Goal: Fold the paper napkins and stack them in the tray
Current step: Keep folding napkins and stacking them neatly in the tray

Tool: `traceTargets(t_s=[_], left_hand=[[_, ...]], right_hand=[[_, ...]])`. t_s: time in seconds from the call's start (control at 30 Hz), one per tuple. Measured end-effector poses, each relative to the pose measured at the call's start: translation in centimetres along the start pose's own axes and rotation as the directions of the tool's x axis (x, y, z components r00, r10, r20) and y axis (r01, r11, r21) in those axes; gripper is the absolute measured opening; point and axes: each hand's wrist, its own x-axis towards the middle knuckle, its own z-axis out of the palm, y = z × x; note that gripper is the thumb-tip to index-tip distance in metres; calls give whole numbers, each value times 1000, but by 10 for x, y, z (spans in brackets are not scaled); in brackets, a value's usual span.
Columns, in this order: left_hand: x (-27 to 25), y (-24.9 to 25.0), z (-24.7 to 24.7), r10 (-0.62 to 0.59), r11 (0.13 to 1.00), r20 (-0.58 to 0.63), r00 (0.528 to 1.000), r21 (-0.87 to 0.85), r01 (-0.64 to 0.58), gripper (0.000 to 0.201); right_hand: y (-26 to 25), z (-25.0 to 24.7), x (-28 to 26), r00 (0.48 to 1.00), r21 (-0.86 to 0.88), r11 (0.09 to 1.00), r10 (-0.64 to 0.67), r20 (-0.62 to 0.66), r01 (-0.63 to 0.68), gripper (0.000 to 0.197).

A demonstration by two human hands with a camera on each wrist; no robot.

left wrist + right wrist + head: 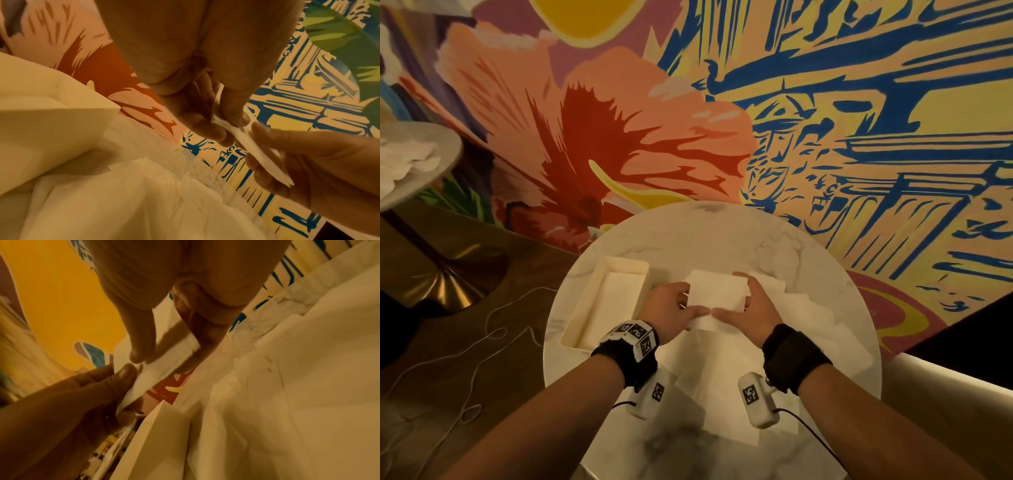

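Two hands, left hand and right hand, each pinch a folded napkin above the round marble surface, which stands before a painted mural wall. Left of the grip sits the tray, holding a napkin. Loose napkins lie beneath and right.

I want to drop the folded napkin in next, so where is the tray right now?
In the head view the tray sits on the left part of the round table, just left of the left hand.
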Motion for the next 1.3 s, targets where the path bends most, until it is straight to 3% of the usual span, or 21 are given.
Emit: traceTargets(t_s=[0.13,0.33,0.5,0.57,0.63,0.77,0.87,0.93,1.03,1.3], left_hand=[[-2,-2,-10,-9,1000,-39,999,-30,8,17],[-1,-20,-35,-74,997,-118,990,-31,71,24],[-7,-36,-59,-75,997,-83,994,27,78,25],[-10,-43,-71,-72,991,-107,992,104,84,25],[-13,-49,-85,-75,982,-140,987,164,98,26],[-15,-69,-118,-133,966,-237,962,188,180,38],[-16,-90,-145,-187,949,-310,932,188,253,23],[-19,-105,-159,-218,931,-350,911,204,301,18],[-21,-123,-168,-266,908,-338,903,226,352,26],[-21,-141,-166,-292,919,-304,907,172,354,34]], right_hand=[[5,13,4,999,36,999,26,38,-27,63],[3,20,13,998,25,997,68,-8,-68,30],[-18,36,34,996,-233,969,-84,-14,78,25],[-31,49,46,988,-352,923,-153,32,154,10],[-43,65,58,977,-456,864,-187,101,213,9],[-63,98,84,962,-539,798,-194,193,269,4],[-77,122,106,961,-566,777,-218,171,277,5],[-82,135,121,969,-596,765,-200,143,246,7],[-81,152,142,983,-655,733,-129,130,183,12],[-60,182,160,992,-790,611,63,113,51,11]])
